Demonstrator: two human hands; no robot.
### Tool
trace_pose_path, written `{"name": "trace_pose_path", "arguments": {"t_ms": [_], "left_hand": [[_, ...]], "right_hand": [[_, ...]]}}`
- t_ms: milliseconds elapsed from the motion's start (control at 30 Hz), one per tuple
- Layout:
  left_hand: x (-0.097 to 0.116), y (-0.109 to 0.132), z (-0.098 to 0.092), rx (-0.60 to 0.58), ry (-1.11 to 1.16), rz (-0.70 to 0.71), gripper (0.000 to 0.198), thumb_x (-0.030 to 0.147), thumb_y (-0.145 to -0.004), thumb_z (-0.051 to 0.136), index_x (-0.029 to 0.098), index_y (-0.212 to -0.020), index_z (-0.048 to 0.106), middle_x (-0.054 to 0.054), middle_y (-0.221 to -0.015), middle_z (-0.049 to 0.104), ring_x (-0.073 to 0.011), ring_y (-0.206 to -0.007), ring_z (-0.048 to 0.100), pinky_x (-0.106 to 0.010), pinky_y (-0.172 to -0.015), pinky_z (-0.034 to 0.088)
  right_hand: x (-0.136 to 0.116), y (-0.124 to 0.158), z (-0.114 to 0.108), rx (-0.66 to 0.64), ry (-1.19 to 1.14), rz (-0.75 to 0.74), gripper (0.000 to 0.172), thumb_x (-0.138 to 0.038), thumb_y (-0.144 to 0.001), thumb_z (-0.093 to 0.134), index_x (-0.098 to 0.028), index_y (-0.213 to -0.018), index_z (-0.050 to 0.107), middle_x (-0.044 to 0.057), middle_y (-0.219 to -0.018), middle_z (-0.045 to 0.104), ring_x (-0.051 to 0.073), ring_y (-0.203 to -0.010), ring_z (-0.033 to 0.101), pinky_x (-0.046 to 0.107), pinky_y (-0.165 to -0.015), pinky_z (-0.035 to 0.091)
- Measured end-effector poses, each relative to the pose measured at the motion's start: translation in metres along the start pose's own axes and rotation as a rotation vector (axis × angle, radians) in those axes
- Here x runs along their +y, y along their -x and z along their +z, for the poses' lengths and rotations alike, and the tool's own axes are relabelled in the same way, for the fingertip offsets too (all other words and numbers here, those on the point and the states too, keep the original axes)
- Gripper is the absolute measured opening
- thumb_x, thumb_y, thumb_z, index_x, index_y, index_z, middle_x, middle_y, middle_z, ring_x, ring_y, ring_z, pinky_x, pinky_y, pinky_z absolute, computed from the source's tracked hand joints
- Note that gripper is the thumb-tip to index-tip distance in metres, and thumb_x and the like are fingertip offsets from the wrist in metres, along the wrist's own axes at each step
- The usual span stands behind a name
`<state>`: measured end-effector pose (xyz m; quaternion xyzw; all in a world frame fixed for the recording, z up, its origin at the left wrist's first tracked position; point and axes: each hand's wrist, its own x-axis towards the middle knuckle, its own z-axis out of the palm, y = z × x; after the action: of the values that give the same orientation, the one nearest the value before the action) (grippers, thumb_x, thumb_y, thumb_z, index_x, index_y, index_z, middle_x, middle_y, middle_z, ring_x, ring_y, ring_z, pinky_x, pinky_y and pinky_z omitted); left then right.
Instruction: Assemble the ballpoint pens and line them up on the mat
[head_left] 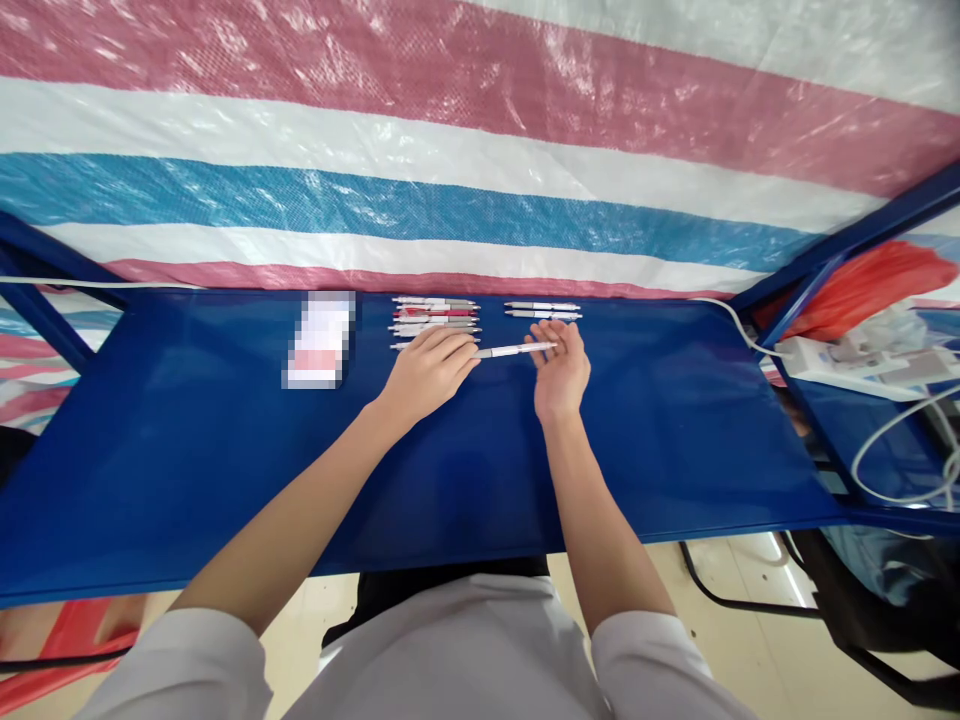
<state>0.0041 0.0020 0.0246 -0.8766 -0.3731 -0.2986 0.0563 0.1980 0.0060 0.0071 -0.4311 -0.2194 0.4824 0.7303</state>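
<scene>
A white and grey pen (517,350) is held level between my two hands, above the blue table. My left hand (431,372), palm down, has its fingertips closed at the pen's grey end. My right hand (562,375) is turned palm inward, its curled fingers around the pen's white end. Under and just beyond my left hand lies a column of several pens (435,318), one of them red; my fingers partly cover the nearest ones. Two more pens (542,310) lie side by side just beyond my right hand.
A blurred-out white and pink rectangular item (321,340) lies left on the blue table (465,480). Behind hangs a striped plastic sheet (420,210). At right are a white power strip (847,365), cables, a red plastic bag (862,290) and a blue metal frame.
</scene>
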Motion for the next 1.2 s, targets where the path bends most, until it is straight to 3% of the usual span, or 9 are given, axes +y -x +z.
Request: {"name": "trace_pose_path", "arguments": {"t_ms": [100,200,267,333,600,700,867,1033,1200], "left_hand": [[-0.002,0.004,-0.003,-0.004,-0.019,-0.001,0.024,0.025,-0.099,0.049,0.017,-0.102,0.072,-0.009,-0.104,0.075,-0.0246,-0.105,0.068,-0.042,-0.099,0.052],[-0.002,0.007,-0.004,-0.02,-0.014,-0.015,0.026,0.026,-0.099,0.049,0.017,-0.103,0.072,-0.009,-0.107,0.075,-0.0251,-0.108,0.068,-0.042,-0.101,0.052],[-0.001,0.009,-0.005,-0.024,-0.01,-0.008,0.026,0.026,-0.099,0.048,0.016,-0.103,0.072,-0.01,-0.109,0.075,-0.0253,-0.11,0.067,-0.042,-0.102,0.052],[0.0,0.01,-0.005,-0.024,-0.01,0.012,0.027,0.025,-0.1,0.047,0.015,-0.103,0.072,-0.011,-0.109,0.075,-0.0253,-0.11,0.067,-0.041,-0.102,0.052],[-0.003,0.017,-0.008,-0.038,-0.016,0.053,0.027,0.026,-0.1,0.048,0.014,-0.1,0.073,-0.01,-0.103,0.076,-0.0247,-0.108,0.068,-0.039,-0.099,0.053],[-0.006,0.021,-0.01,-0.031,0.002,0.014,0.029,0.031,-0.098,0.052,0.014,-0.111,0.071,-0.012,-0.112,0.074,-0.0273,-0.112,0.066,-0.042,-0.099,0.052],[-0.009,0.031,-0.01,-0.032,-0.009,0.008,0.035,0.033,-0.096,0.055,0.016,-0.124,0.067,-0.012,-0.125,0.069,-0.0292,-0.118,0.063,-0.044,-0.103,0.048],[-0.013,0.036,-0.002,-0.165,0.043,0.108,0.035,0.036,-0.097,0.054,0.018,-0.125,0.066,-0.011,-0.134,0.063,-0.0296,-0.128,0.056,-0.049,-0.112,0.04],[-0.023,0.037,0.004,-0.269,0.082,0.211,0.037,0.035,-0.099,0.05,0.017,-0.128,0.064,-0.011,-0.137,0.062,-0.0284,-0.13,0.054,-0.049,-0.114,0.037]], "right_hand": [[-0.009,0.004,-0.01,-0.085,0.517,-0.368,0.025,-0.04,-0.087,0.061,-0.022,-0.1,0.074,0.005,-0.103,0.077,0.024,-0.108,0.07,0.047,-0.102,0.052],[-0.014,0.014,-0.013,-0.398,0.893,-0.74,0.025,-0.027,-0.091,0.059,-0.026,-0.112,0.073,0.004,-0.115,0.075,0.024,-0.117,0.067,0.046,-0.109,0.049],[-0.013,0.02,-0.012,-0.6,1.04,-0.899,0.03,-0.019,-0.092,0.055,-0.026,-0.117,0.07,0.003,-0.12,0.073,0.023,-0.121,0.065,0.045,-0.111,0.049],[-0.009,0.023,-0.01,-0.717,1.149,-0.978,0.033,-0.015,-0.093,0.053,-0.024,-0.121,0.068,0.004,-0.123,0.072,0.022,-0.124,0.063,0.044,-0.111,0.049],[-0.001,0.019,-0.009,-0.798,1.372,-1.12,0.028,-0.017,-0.097,0.05,-0.022,-0.112,0.072,0.002,-0.114,0.076,0.017,-0.107,0.072,0.034,-0.104,0.053],[-0.006,0.013,-0.012,-0.823,1.441,-1.124,0.028,-0.019,-0.097,0.05,-0.023,-0.112,0.073,0.002,-0.112,0.077,0.017,-0.105,0.072,0.032,-0.1,0.054],[-0.016,-0.008,-0.024,-0.782,1.557,-1.147,0.028,-0.02,-0.099,0.048,-0.023,-0.113,0.072,0.001,-0.11,0.077,0.016,-0.104,0.071,0.024,-0.079,0.056],[-0.02,-0.032,-0.033,-0.741,1.741,-1.076,0.027,-0.023,-0.098,0.049,-0.027,-0.11,0.073,0.0,-0.109,0.077,0.015,-0.096,0.07,0.023,-0.06,0.047],[-0.017,-0.047,-0.033,-0.726,1.856,-0.958,0.03,-0.027,-0.099,0.045,-0.027,-0.113,0.072,0.003,-0.11,0.076,0.017,-0.095,0.067,0.025,-0.059,0.042]]}}
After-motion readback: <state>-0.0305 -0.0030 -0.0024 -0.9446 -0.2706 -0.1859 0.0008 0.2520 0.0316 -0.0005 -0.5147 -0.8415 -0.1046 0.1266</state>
